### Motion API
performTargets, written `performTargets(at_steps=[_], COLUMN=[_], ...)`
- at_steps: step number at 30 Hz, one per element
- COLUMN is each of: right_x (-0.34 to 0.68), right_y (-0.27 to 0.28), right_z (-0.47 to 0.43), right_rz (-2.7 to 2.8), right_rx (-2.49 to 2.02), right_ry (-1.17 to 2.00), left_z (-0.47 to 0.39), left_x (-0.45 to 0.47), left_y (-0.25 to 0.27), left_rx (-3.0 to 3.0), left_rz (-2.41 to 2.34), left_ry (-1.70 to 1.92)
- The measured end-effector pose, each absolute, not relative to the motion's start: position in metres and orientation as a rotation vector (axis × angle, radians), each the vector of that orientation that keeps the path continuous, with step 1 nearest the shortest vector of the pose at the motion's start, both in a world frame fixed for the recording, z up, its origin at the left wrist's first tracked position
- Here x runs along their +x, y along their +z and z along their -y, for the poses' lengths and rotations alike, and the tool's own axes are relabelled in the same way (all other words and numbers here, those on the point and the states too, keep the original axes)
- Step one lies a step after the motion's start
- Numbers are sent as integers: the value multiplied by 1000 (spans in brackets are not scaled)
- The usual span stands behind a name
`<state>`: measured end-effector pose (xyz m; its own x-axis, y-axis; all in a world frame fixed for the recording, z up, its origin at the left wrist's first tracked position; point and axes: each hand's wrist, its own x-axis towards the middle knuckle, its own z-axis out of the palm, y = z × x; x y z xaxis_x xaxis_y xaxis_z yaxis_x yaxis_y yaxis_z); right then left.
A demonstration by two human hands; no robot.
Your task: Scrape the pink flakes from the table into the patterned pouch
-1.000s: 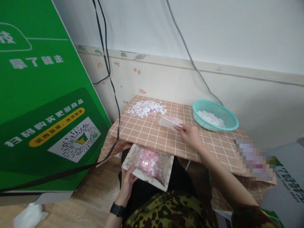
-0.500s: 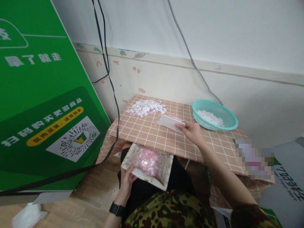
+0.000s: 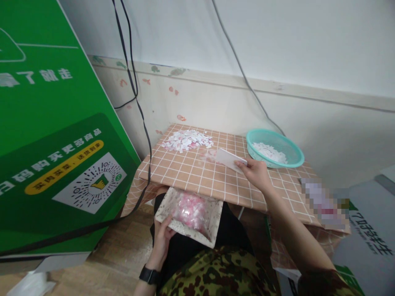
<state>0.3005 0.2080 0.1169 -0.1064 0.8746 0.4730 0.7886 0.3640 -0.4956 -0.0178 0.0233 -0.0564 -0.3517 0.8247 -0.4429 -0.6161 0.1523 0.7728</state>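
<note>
My right hand grips the right end of a flat white rectangular scraper-like piece, held tilted over the tabletop. Beside its left end, a faint pinkish patch of small bits lies on the cloth. My left hand clasps the near left rim of a speckled square tray, which rests tilted on my lap below the table edge. In the tray is a clear plastic bag of pink and white pieces. Farther back on the table lies a heap of small white and pink paper-like pieces.
A turquoise basket holding white pieces stands at the table's right rear. Checked brown cloth covers the table. A green panel rises at left, with a black strap hanging before it. A grey box is at right.
My right hand has drawn the white piece slightly right, showing more of the pinkish patch. The view has shifted a little; my left hand still holds the tray.
</note>
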Motion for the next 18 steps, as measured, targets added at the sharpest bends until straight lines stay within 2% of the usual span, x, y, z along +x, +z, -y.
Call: performTargets(at_steps=[13, 18], right_x=[311, 307], right_y=[121, 124], right_z=[-197, -197], right_rz=[1950, 2006], right_rx=[-1484, -1437], right_ry=[102, 181], left_z=[-25, -24], left_x=[-17, -16], left_y=[-52, -49], left_rx=[230, 252], left_rz=[-1228, -1233], left_ry=[1493, 1497])
